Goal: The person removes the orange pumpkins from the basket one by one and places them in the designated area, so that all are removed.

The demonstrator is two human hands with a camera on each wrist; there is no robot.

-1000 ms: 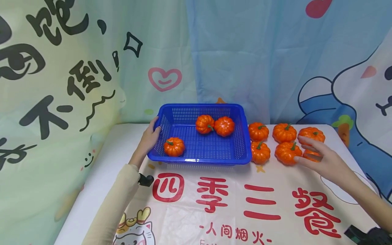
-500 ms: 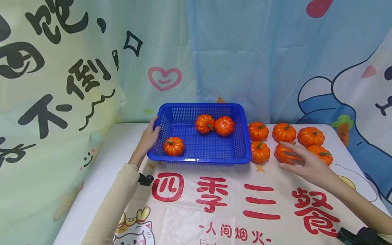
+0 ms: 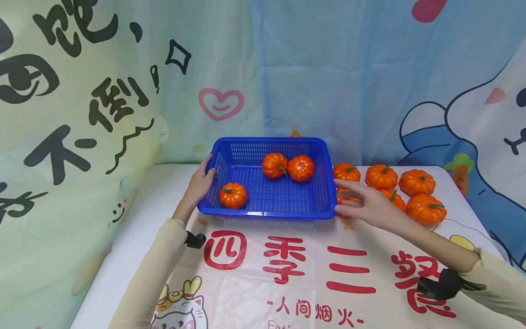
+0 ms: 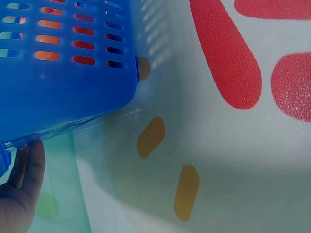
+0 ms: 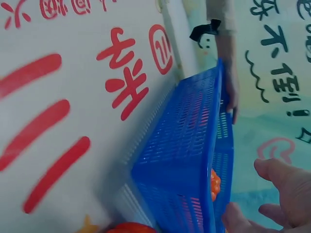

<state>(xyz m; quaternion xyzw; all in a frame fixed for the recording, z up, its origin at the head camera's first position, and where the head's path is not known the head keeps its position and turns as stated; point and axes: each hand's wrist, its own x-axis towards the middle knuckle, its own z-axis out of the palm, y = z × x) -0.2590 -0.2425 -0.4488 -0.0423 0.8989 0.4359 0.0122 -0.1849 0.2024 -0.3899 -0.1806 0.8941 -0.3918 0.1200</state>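
Observation:
A blue plastic basket (image 3: 267, 214) stands at the back of the table, holding three small orange pumpkins: one at the front left (image 3: 233, 196) and a pair at the back. My left hand (image 3: 200, 183) grips its left rim, and in the left wrist view the fingers (image 4: 34, 167) lie against the rim's outer side. My right hand (image 3: 371, 204) reaches to the basket's right rim with fingers spread, holding nothing. It partly covers a pumpkin (image 3: 344, 211) beside the basket. In the right wrist view, thumb and fingers of the right hand (image 5: 286, 194) stand apart near the basket's rim (image 5: 212, 141).
Several more pumpkins sit in two rows right of the basket, including a back one (image 3: 381, 177) and a front right one (image 3: 425, 209). A printed cloth (image 3: 304, 256) covers the table. Behind the basket hangs a patterned curtain (image 3: 308, 82).
My right hand has moved left from the right-hand pumpkins to the basket's right rim, uncovering the front right pumpkin. The left hand and basket have stayed in place.

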